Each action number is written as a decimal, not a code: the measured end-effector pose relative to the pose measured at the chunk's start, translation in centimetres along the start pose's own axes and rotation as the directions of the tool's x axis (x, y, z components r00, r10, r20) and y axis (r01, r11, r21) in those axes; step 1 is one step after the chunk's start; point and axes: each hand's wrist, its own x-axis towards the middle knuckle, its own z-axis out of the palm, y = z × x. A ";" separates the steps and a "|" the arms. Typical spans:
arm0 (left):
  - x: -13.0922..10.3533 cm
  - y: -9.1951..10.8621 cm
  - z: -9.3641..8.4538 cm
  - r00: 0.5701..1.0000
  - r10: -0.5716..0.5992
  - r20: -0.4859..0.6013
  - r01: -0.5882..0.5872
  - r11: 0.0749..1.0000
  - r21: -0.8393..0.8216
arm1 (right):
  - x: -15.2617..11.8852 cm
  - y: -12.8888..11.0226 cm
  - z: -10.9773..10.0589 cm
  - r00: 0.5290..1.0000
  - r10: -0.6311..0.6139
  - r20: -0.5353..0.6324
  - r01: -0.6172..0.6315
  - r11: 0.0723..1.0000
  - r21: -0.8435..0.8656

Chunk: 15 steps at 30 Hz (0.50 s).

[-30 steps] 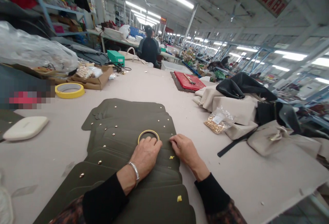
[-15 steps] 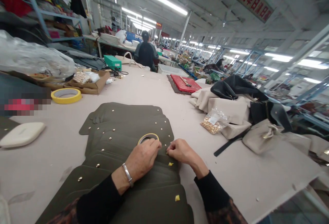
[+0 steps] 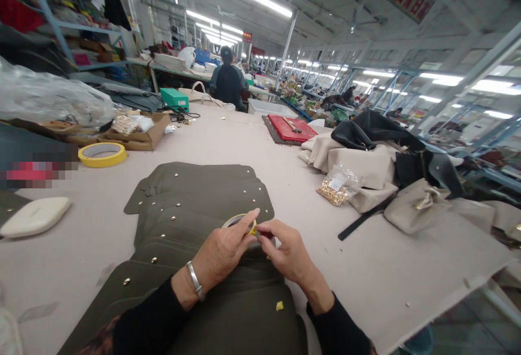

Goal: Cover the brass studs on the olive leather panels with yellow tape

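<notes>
Overlapping dark olive panels with small metal studs lie on the table. Above them my left hand, with a silver bangle at the wrist, is closed on a small roll of yellow tape. My right hand meets it at the roll's right side, thumb and forefinger pinched at the tape's edge; the fingertips partly hide what is between them. A yellow scrap of tape sticks to a lower panel.
A larger yellow tape roll and a cream case are at left. Beige and black bags, with a bag of gold studs, lie at right. Further back are a red folder and a seated person.
My right hand has moved up and left from the panel's edge to the tape roll. My left hand has tilted the roll, its fingers pointing further up.
</notes>
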 end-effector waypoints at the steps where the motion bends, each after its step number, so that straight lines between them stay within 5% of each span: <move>1: 0.0 0.0 0.1 1.000 0.017 0.007 -0.017 1.000 0.008 | 0.0 0.0 0.1 1.000 -0.023 0.005 0.023 0.999 -0.036; 10: 0.3 0.0 0.0 0.983 0.176 -0.050 -0.168 0.976 0.138 | -0.5 0.4 0.6 0.993 -0.108 -0.037 0.092 0.950 -0.297; 15: 0.5 0.2 -0.1 0.993 0.115 -0.007 -0.113 0.986 0.124 | -0.8 0.8 1.2 0.979 -0.165 -0.116 0.106 0.911 -0.398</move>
